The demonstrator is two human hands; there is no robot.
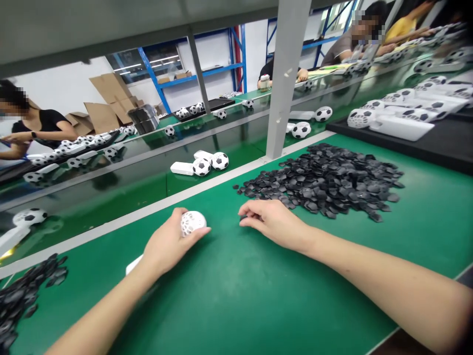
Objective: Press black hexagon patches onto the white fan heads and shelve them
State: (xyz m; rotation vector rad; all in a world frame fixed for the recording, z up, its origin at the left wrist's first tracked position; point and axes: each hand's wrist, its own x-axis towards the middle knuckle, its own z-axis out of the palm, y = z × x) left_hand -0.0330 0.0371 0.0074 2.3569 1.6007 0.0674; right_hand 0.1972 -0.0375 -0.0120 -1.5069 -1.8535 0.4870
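Note:
My left hand (168,241) grips a white ball-shaped piece (193,223) with an openwork pattern, thumb on its near side. A white handle end (133,265) shows beyond my left wrist; the hand hides whether it joins the ball. To the right, my right hand (271,221) is held above the green table (236,296), thumb and fingertips close together on a small dark piece (244,218), mostly hidden. Just behind that hand lies a large heap of black flat pieces (325,177).
More black pieces (22,296) lie at the left edge. Football-patterned items (201,167) rest on the conveyor beyond a pale rail (148,211). A grey post (286,79) rises behind the heap. A black tray (406,148) holds finished-looking items at right. Several people sit across the line.

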